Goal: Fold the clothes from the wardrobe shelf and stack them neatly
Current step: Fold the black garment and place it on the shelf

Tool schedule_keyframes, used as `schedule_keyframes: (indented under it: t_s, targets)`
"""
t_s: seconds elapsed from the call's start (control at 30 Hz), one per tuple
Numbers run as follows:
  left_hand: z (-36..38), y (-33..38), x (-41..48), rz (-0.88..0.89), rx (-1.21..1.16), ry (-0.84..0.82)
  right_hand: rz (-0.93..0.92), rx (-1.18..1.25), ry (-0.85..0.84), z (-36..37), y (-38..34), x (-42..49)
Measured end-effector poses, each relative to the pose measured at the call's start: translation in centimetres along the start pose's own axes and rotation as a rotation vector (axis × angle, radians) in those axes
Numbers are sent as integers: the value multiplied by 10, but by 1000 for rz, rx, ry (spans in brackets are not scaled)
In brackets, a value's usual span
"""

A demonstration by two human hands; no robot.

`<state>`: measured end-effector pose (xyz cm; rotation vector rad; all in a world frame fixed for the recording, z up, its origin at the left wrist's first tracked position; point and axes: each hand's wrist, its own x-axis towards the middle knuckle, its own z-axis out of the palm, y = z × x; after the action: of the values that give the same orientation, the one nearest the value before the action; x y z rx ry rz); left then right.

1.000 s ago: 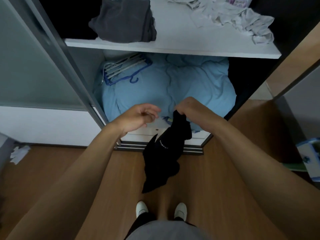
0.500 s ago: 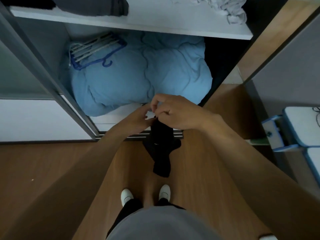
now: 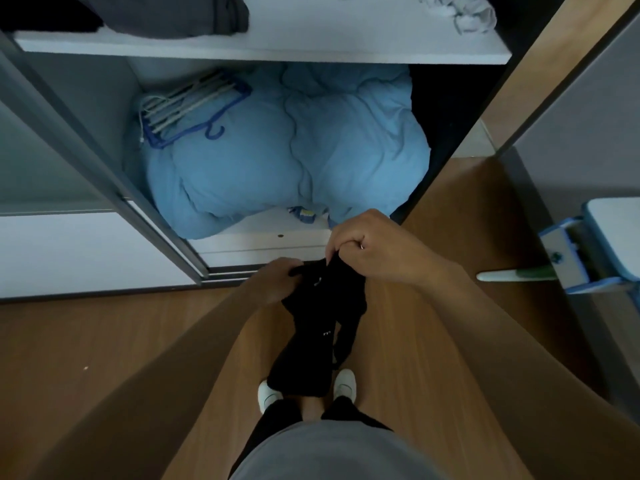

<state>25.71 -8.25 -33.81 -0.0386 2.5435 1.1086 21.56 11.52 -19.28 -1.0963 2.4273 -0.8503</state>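
Note:
A black garment (image 3: 317, 337) hangs down in front of me over the wooden floor, its lower end near my white shoes. My right hand (image 3: 367, 249) grips its top edge, fingers curled over the cloth. Just to the left and a little lower, my left hand (image 3: 280, 280) grips the same top edge. On the white wardrobe shelf (image 3: 277, 51) at the top lie folded dark grey clothes (image 3: 180, 15) on the left and a crumpled light grey garment (image 3: 464, 12) on the right.
Below the shelf a bulky light blue duvet (image 3: 287, 157) fills the wardrobe, with blue and white hangers (image 3: 187, 109) on its left. A grey sliding door frame (image 3: 104, 174) runs diagonally at the left. A blue and white stool or box (image 3: 588, 244) stands at the right.
My left hand, free a second ago, has joined my right on the garment's top edge. Both hands have come lower and nearer to me, and the cloth now hangs longer.

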Motion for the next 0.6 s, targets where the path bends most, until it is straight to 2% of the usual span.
schedule_keyframes:
  t_s: [0.07, 0.17, 0.23, 0.33, 0.4, 0.47, 0.53, 0.6]
  targets:
    - [-10, 3, -3, -143, -186, 151, 69, 121, 58, 6, 13, -4]
    - [-32, 28, -17, -165, -487, 414, 266, 309, 210, 21, 39, -10]
    - [-43, 54, -26, -114, -644, 443, 382, 439, 212, 36, 53, -12]
    - [-49, 86, -37, -15, -671, 355, 429, 669, 145, 66, 60, -8]
    - [-49, 95, -43, 43, -587, 275, 427, 631, 93, 82, 58, 1]
    - [-49, 99, -49, 77, -520, 220, 381, 442, 75, 94, 53, 10]
    - [-53, 100, -54, 122, -480, 207, 364, 228, 90, 99, 42, 17]
    - [-58, 102, -59, 146, -463, 215, 340, 144, 123, 101, 37, 20]
